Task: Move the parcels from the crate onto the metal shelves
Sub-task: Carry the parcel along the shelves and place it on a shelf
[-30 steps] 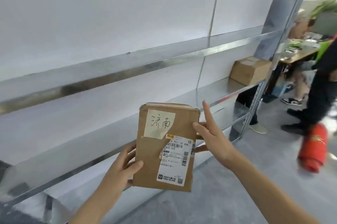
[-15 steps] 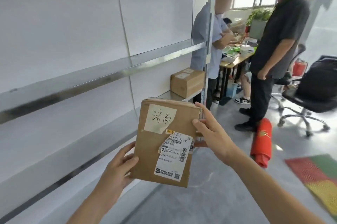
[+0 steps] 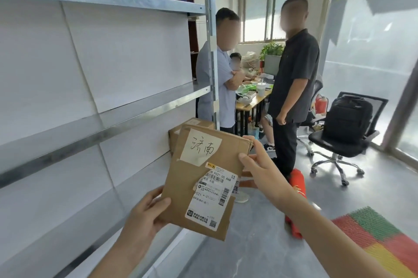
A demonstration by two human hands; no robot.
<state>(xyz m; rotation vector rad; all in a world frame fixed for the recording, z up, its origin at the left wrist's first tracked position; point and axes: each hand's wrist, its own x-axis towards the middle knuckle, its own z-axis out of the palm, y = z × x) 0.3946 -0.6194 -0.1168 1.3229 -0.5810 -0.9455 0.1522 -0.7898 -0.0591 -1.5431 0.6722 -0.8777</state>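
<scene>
A flat brown cardboard parcel (image 3: 199,178) with a handwritten paper tag and a white shipping label is held upright in front of me, beside the metal shelves (image 3: 144,106) on my left. My left hand (image 3: 147,212) grips its lower left corner, thumb on the front. My right hand (image 3: 260,169) pinches its upper right edge. Behind it, a second brown box (image 3: 192,125) sits on the lower shelf near the upright post (image 3: 212,51). No crate is in view.
Two people stand just past the shelf end, one in grey (image 3: 217,87) and one in black (image 3: 291,87), by a cluttered desk (image 3: 251,99). A wheeled chair (image 3: 339,142) carries a black backpack. A red bundle (image 3: 298,196) and a coloured mat (image 3: 380,239) lie on the floor.
My view has swung up and right along the shelves, bringing the people and chair into sight. The parcel stays in both hands and now overlaps the box on the shelf.
</scene>
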